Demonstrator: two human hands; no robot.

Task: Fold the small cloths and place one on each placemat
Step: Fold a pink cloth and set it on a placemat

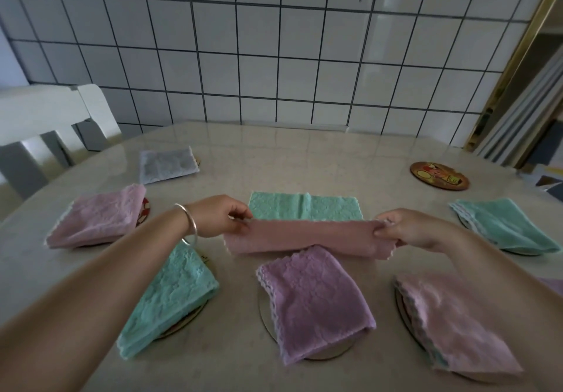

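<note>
A pink cloth (pixel 304 237) is stretched between my hands above the table's middle, folded into a long strip. My left hand (pixel 217 214) pinches its left end and my right hand (pixel 408 227) pinches its right end. Behind it a green cloth (pixel 304 209) lies flat on the table. Folded cloths sit on round placemats: pink (pixel 97 216) at far left, green (pixel 170 294) near left, purple (pixel 313 300) in the near middle, pink (pixel 457 321) near right, green (pixel 505 224) at right, grey (pixel 166 164) at the back left. A round placemat (pixel 438 175) at back right is bare.
The marble table (pixel 289 160) stands against a tiled wall (pixel 274 56). A white chair (pixel 45 114) is at the back left. Boards or frames (pixel 524 123) lean at the right beside a gold-edged doorway.
</note>
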